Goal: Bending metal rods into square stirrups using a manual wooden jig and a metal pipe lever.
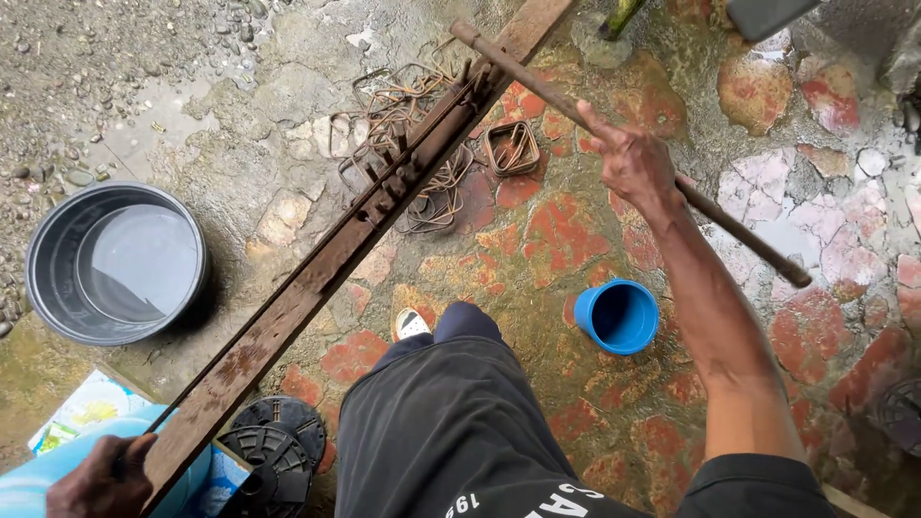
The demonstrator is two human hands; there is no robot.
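Note:
My right hand [628, 158] grips a long rusty metal rod [537, 82] that runs from the upper middle down to the right, its lower end at the far right. A long rusty wooden plank [317, 278] with upright pegs crosses the view from top centre to bottom left. My left hand [101, 480] sits at the bottom left, closed on a thin dark wire or rod beside the plank's near end. Bent loops of brown wire [389, 120] lie on the ground around the plank's far part. A small square wire stirrup [511, 147] lies just right of it.
A grey bucket [115, 261] holding water stands at the left. A small blue cup-shaped container [619, 315] sits on the red-patched stone floor [566, 230]. My dark-trousered leg and sandalled foot [411, 324] fill the centre bottom. Black plastic discs [273, 451] lie at the bottom left.

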